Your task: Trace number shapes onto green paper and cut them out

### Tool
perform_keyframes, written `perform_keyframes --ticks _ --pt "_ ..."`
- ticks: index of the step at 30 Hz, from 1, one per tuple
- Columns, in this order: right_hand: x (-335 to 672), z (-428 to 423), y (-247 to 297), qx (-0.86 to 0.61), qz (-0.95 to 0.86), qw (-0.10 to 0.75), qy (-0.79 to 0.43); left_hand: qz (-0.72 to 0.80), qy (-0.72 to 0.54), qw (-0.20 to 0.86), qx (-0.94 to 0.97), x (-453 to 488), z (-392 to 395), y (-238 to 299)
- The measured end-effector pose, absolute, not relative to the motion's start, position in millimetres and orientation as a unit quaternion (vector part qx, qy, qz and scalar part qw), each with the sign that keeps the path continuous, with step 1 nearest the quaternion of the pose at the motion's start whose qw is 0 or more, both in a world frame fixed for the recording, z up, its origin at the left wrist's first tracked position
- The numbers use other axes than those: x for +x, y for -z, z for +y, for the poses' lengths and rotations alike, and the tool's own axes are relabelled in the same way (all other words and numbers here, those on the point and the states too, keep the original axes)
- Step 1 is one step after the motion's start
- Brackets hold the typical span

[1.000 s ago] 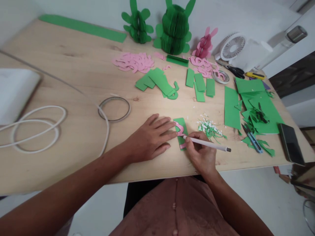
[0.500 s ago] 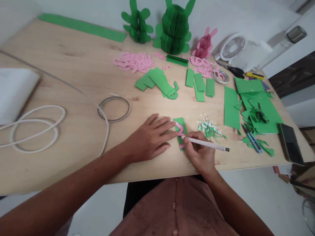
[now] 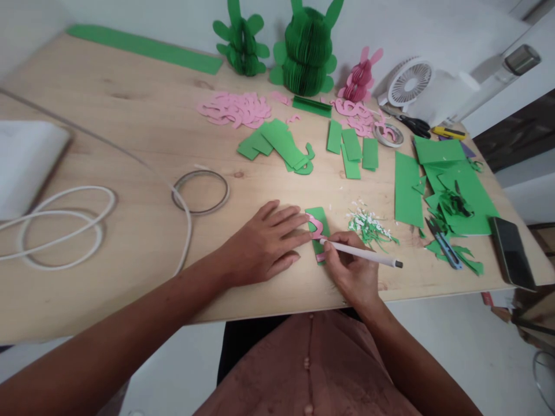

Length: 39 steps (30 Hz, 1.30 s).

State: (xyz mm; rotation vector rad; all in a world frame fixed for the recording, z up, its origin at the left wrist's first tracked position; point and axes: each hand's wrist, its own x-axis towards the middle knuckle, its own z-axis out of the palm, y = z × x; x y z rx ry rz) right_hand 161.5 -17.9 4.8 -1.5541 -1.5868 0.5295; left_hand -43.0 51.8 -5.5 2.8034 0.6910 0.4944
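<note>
My left hand lies flat with its fingers spread, the fingertips reaching the edge of a pink curved paper cutout. That cutout rests on a small green paper strip near the table's front edge. In my right hand is a white pen, its tip at the cutout's lower edge and its dark end pointing right. Part of the cutout is hidden by my hands. Just right of the strip is a heap of green and white paper scraps.
Green strips and pink cutouts lie farther back. Green and pink paper figures stand by the wall with a small fan. Blue snips and a phone are at right, a white cable at left.
Almost nothing differs. Both hands, the pen and the pink cutout stay in place, with only a very slight shift of the view.
</note>
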Motion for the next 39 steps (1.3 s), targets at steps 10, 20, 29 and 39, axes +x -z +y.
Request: perform_keyframes --ticks 10,20,29,39 --pt "161.1 -19.6 -4.7 -0.632 -0.618 0.425 -0.196 0.237 -0.164 0.109 0.951 -43.2 51.5 4.5" --pt "161.2 -20.1 -3.3 -0.637 -0.600 0.434 -0.217 0.236 -0.165 0.108 0.952 -43.2 52.1 4.7" --pt "162.9 -19.2 -8.4 -0.625 -0.558 0.482 -0.257 0.235 -0.169 0.111 0.951 -43.4 51.7 4.8" --pt "175.4 -25.4 -20.5 -0.572 -0.732 0.341 -0.146 0.233 -0.167 0.107 0.952 -43.1 52.2 6.4"
